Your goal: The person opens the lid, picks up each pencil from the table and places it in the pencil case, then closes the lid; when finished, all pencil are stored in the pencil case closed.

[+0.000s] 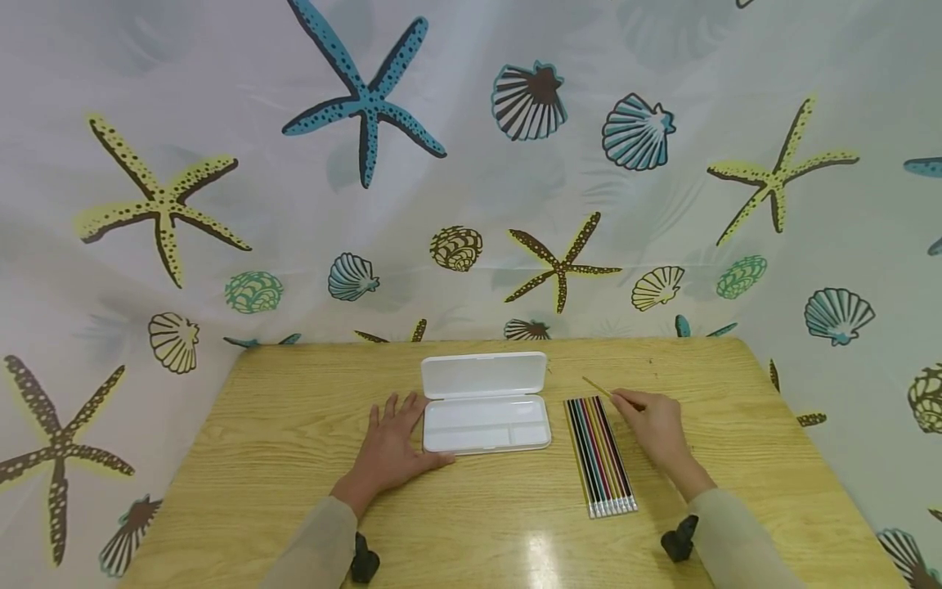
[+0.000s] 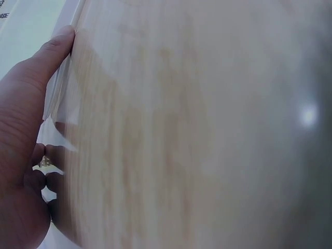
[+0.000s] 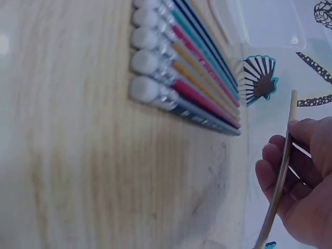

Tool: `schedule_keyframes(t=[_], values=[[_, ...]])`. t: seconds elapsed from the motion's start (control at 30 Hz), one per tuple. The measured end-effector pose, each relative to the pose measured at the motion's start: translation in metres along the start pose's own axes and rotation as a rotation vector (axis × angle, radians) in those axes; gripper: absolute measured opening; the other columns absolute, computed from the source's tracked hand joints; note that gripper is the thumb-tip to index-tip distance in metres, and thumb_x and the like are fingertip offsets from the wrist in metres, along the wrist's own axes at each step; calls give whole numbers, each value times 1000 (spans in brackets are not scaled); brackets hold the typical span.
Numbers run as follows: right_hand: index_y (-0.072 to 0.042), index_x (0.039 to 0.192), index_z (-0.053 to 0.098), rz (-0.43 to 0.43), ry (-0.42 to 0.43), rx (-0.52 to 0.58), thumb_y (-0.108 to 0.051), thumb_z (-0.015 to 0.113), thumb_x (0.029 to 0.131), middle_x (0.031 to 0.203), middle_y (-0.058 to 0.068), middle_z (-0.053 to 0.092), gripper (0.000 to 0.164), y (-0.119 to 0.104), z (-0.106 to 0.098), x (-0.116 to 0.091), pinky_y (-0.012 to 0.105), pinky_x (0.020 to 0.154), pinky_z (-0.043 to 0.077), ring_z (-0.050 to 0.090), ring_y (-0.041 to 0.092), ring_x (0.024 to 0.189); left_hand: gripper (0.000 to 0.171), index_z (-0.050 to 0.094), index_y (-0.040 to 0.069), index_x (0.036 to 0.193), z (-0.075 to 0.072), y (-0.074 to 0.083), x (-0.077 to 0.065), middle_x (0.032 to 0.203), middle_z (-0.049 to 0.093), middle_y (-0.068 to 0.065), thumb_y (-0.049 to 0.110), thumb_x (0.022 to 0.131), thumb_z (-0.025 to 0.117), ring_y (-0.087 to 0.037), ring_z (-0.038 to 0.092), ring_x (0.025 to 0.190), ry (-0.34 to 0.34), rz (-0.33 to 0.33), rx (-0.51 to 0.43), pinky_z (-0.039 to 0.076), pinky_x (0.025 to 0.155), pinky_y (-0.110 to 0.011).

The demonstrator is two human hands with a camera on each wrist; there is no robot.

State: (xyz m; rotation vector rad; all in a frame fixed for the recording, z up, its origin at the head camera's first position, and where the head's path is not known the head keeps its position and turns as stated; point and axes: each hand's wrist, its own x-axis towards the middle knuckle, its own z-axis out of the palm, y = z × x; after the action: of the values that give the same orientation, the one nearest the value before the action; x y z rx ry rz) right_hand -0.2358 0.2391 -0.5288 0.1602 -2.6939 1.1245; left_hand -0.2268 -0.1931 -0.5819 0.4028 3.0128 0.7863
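Observation:
An open white pencil case (image 1: 486,442) lies on the table with its lid (image 1: 484,376) tipped back. My left hand (image 1: 393,450) rests at its left end, fingers spread and thumb along the front edge; in the left wrist view the thumb (image 2: 54,46) touches the case's side. My right hand (image 1: 653,425) pinches a thin gold pencil (image 3: 280,181) between thumb and fingers, just above the table. Beside that hand, a row of several pencils (image 1: 599,454) in dark, teal, red and gold lies flat, white erasers (image 3: 144,89) towards me.
The wooden table (image 1: 294,433) ends at the back against a hanging cloth (image 1: 471,180) printed with starfish and shells. Inside the case, low dividers (image 1: 509,434) form compartments. The pencil row lies right of the case.

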Motion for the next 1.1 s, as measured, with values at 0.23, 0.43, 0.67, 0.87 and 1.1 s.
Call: schedule_keyframes(t=[0.23,0.43,0.67,0.87,1.1], values=[[-4,119,80,22,-52,77,-22,73,101,116,20,79,27,-18,1,5,20,58,43,71,25,80,111,38,19,165,0,0,0,170,35,-21,77,79,77,-50,20,160,1,3,-1,9,125,-76],[-3,123,78,-19,-120,82,-18,73,101,116,21,78,28,-31,8,8,22,57,44,67,20,76,112,37,18,165,0,0,0,170,35,-20,77,78,77,-50,20,160,2,4,2,10,125,-76],[-3,123,79,-117,-169,66,-15,73,100,107,15,80,26,-44,19,13,23,60,47,59,11,72,111,38,19,165,-2,1,-1,169,36,-21,77,79,77,-51,22,159,9,9,10,11,124,-76],[-5,119,81,-178,-195,41,-14,74,99,102,10,79,23,-58,33,18,22,66,50,62,10,79,111,37,18,165,-3,2,-1,168,37,-22,75,79,78,-52,22,159,15,12,7,12,124,-77],[-6,116,82,-215,-253,74,-15,75,99,102,10,80,21,-72,54,23,21,67,51,62,9,80,110,38,16,165,-1,0,-2,167,38,-24,74,80,78,-54,25,157,34,22,14,13,123,-78]])
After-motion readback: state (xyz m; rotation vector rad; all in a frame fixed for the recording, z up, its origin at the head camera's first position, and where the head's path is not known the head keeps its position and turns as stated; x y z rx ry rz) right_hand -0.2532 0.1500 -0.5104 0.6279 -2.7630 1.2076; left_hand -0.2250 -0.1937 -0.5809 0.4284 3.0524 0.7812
